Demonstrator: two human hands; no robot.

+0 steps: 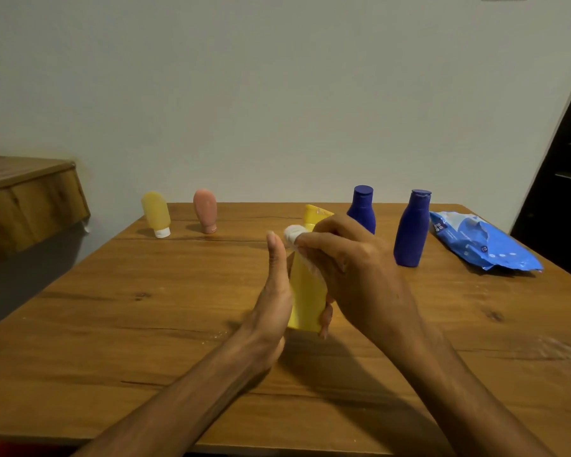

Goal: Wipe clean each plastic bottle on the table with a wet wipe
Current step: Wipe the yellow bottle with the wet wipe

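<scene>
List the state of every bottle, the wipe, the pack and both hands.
yellow bottle: tilted, gripped by the left hand
wet wipe: bunched, pinched by the right hand against the yellow bottle
pale yellow tube: standing on its cap
pink tube: standing on its cap
rear blue bottle: upright
near blue bottle: upright
wipes pack: lying flat

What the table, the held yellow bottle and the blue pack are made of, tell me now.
Table: wood or wood-look laminate, matte; grain, knots and dark cracks show. Yellow bottle: plastic, probably; smooth and opaque with an even colour. Blue pack: thin plastic film, glossy; it crinkles and catches light.
</scene>
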